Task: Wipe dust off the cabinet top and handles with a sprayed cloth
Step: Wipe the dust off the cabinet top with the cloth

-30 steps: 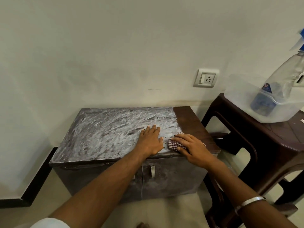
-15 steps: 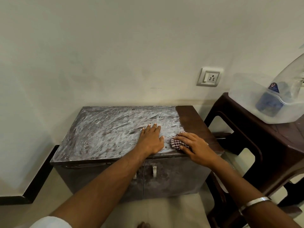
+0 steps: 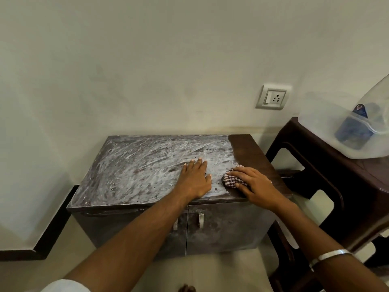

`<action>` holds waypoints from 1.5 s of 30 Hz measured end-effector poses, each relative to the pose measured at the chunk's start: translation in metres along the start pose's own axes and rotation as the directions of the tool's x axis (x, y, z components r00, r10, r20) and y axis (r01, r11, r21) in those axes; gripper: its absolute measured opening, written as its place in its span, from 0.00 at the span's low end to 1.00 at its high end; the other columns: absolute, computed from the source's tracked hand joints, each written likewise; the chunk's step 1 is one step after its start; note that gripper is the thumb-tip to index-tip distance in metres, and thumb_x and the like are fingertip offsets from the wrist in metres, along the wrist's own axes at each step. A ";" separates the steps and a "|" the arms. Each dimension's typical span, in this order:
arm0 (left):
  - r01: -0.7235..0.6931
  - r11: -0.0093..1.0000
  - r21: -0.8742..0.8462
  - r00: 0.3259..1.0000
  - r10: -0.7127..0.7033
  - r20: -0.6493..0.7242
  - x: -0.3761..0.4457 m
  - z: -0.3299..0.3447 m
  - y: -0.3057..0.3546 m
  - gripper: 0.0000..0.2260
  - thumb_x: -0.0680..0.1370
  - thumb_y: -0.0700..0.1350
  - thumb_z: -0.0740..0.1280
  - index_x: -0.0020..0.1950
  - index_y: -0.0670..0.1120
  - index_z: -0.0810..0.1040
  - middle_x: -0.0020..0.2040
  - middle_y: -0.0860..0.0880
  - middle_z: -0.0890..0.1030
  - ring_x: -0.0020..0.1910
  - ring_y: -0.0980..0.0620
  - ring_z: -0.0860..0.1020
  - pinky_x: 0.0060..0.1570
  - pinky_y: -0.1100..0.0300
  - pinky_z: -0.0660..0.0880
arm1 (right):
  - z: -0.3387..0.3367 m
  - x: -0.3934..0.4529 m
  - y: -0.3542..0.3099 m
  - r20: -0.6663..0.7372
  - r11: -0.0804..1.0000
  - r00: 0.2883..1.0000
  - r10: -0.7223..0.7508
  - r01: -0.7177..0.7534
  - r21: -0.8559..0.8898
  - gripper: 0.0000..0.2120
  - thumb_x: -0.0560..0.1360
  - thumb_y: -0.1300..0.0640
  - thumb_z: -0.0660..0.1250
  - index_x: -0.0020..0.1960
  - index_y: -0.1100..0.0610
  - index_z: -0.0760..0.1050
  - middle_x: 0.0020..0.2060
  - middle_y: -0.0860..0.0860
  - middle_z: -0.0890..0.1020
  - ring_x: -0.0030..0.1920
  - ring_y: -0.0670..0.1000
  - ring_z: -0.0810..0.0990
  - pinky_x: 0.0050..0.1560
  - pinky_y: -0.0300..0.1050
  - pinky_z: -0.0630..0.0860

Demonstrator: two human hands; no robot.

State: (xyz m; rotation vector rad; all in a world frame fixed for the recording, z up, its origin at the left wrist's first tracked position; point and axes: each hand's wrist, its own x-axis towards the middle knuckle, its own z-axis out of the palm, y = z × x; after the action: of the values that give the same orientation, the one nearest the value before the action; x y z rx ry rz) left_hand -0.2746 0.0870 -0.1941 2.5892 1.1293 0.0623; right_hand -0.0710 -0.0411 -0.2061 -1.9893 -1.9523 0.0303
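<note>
A low dark cabinet (image 3: 130,169) stands against the wall, its top coated in streaked white dust except a clean brown strip along the right edge. My left hand (image 3: 194,180) rests flat on the dusty top near the front, fingers straight. Beside it, my right hand (image 3: 252,184) presses a red-and-white checked cloth (image 3: 230,181) onto the top at the border of the clean strip; most of the cloth is hidden under the palm. Two metal handles (image 3: 200,220) show on the door fronts below.
A dark plastic stool (image 3: 328,165) stands right of the cabinet and carries a clear tub (image 3: 320,123) with a spray bottle (image 3: 357,125) in it. A wall socket (image 3: 272,99) sits above the cabinet. Black skirting runs along the floor at left.
My right hand with the cloth has shifted slightly back and left along the edge of the dust. The left hand has stayed put; the view has tilted a little.
</note>
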 end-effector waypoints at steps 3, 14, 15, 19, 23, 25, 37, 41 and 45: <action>0.001 1.000 -0.006 1.000 -0.001 0.005 0.000 0.001 -0.001 0.27 0.83 0.54 0.49 0.80 0.48 0.45 0.80 0.47 0.44 0.79 0.46 0.42 0.77 0.47 0.41 | -0.001 0.011 0.001 -0.002 0.996 0.997 0.079 -0.079 -0.030 0.20 0.80 0.46 0.59 0.72 0.42 0.66 0.72 0.44 0.68 0.72 0.49 0.63 0.71 0.51 0.63; 0.008 1.000 -0.020 1.000 -0.008 0.000 0.006 0.000 0.001 0.27 0.83 0.54 0.49 0.80 0.48 0.46 0.80 0.47 0.45 0.79 0.46 0.43 0.77 0.47 0.41 | 0.001 0.019 0.001 0.001 0.999 0.999 0.032 -0.032 -0.008 0.20 0.80 0.47 0.60 0.71 0.43 0.67 0.71 0.44 0.69 0.71 0.48 0.64 0.70 0.48 0.62; 0.008 1.000 -0.023 1.000 -0.008 0.002 0.007 0.000 0.000 0.27 0.83 0.54 0.49 0.80 0.48 0.46 0.81 0.47 0.45 0.79 0.46 0.43 0.77 0.47 0.41 | 0.001 0.023 0.001 -0.004 0.998 0.998 0.061 -0.061 -0.029 0.20 0.80 0.47 0.60 0.72 0.44 0.67 0.71 0.45 0.69 0.72 0.49 0.64 0.70 0.47 0.61; 0.017 1.000 -0.017 1.000 -0.017 -0.009 0.008 0.001 -0.001 0.27 0.83 0.54 0.49 0.80 0.48 0.46 0.80 0.47 0.45 0.79 0.46 0.43 0.77 0.47 0.41 | 0.003 0.039 -0.007 -0.015 0.992 0.994 0.112 -0.113 -0.058 0.20 0.80 0.47 0.59 0.72 0.44 0.67 0.72 0.45 0.68 0.73 0.50 0.62 0.69 0.47 0.60; 0.013 1.000 -0.017 1.000 -0.013 -0.022 0.014 0.001 0.000 0.27 0.83 0.54 0.49 0.80 0.48 0.47 0.81 0.48 0.46 0.79 0.46 0.43 0.77 0.46 0.42 | 0.007 0.031 -0.004 -0.017 1.000 1.000 -0.005 0.005 0.001 0.20 0.80 0.47 0.60 0.71 0.43 0.68 0.70 0.44 0.70 0.70 0.50 0.66 0.69 0.51 0.64; 0.008 1.000 -0.012 1.000 -0.008 -0.024 0.016 0.000 0.001 0.27 0.83 0.54 0.49 0.80 0.48 0.47 0.81 0.47 0.45 0.79 0.46 0.43 0.76 0.46 0.41 | 0.005 0.029 0.004 0.000 0.999 1.000 -0.025 0.025 0.023 0.20 0.80 0.47 0.61 0.71 0.43 0.68 0.70 0.44 0.70 0.70 0.49 0.66 0.69 0.52 0.65; 0.030 1.000 -0.009 0.999 -0.030 -0.023 0.024 -0.003 -0.003 0.28 0.83 0.55 0.49 0.80 0.48 0.47 0.80 0.47 0.45 0.79 0.46 0.42 0.77 0.47 0.40 | 0.007 0.040 0.007 0.009 1.000 1.000 -0.014 0.014 0.008 0.20 0.80 0.45 0.59 0.71 0.42 0.67 0.71 0.43 0.69 0.71 0.48 0.65 0.70 0.50 0.64; 0.025 1.000 -0.014 1.000 -0.025 -0.016 0.024 -0.004 -0.006 0.28 0.83 0.54 0.49 0.80 0.48 0.46 0.80 0.47 0.45 0.79 0.46 0.42 0.77 0.47 0.40 | 0.003 0.043 0.019 0.009 0.999 0.999 0.047 -0.047 -0.001 0.20 0.80 0.46 0.60 0.71 0.42 0.67 0.71 0.43 0.69 0.72 0.49 0.64 0.71 0.51 0.63; 0.032 0.999 -0.013 0.999 -0.033 -0.014 0.024 -0.002 -0.008 0.28 0.83 0.55 0.49 0.80 0.48 0.46 0.80 0.47 0.45 0.79 0.46 0.42 0.76 0.47 0.40 | 0.005 0.058 0.011 0.006 0.994 0.994 0.110 -0.110 -0.025 0.20 0.80 0.47 0.60 0.72 0.43 0.67 0.72 0.45 0.68 0.73 0.51 0.62 0.72 0.51 0.61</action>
State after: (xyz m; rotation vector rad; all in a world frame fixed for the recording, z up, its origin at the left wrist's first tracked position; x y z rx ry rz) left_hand -0.2647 0.1099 -0.1968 2.5622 1.1719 0.0809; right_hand -0.0586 0.0166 -0.2002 -2.1138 -1.8533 0.0412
